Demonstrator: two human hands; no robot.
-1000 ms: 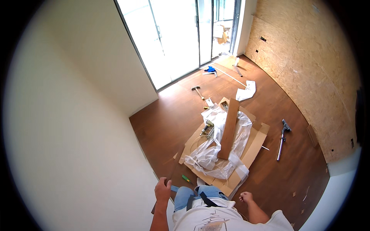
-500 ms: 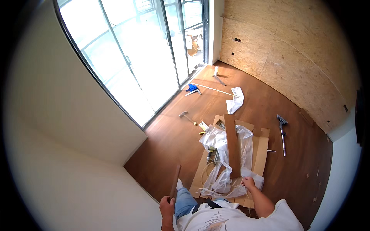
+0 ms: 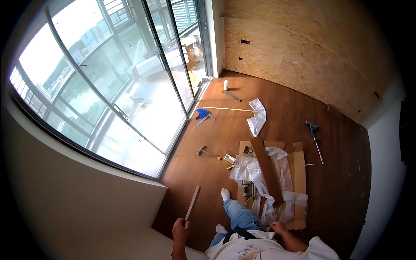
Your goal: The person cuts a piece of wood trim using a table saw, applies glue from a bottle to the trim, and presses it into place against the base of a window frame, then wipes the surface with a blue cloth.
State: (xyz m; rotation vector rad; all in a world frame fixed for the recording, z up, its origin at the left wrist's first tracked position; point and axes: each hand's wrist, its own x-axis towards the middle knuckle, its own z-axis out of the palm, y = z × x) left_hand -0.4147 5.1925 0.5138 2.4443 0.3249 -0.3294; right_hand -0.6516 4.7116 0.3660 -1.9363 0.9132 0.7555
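My left hand (image 3: 180, 230) is closed round the lower end of a narrow brown wooden strip (image 3: 193, 203), which points up and away from me over the floor. By my waist, my right hand (image 3: 277, 227) has its fingers curled, with nothing seen in them. Just beyond it lies flattened cardboard (image 3: 299, 182) with crumpled see-through plastic film (image 3: 245, 167) on top. Across both rests a wide brown floorboard (image 3: 265, 171). A green and black power tool (image 3: 245, 190) sits partly under the film, close to my leg.
A hammer (image 3: 209, 153) lies left of the cardboard. Farther off are a blue cloth (image 3: 202, 113), a metal square (image 3: 206, 119), a white bottle (image 3: 225, 85) and a white plastic sheet (image 3: 256, 117). To the right lies a vacuum nozzle with tube (image 3: 315, 141). Sliding glass doors (image 3: 121, 86) line the left.
My right hand has left the plastic film and drawn back to my waist. The left hand still holds the wooden strip. My legs have stepped forward into view, and the view has turned.
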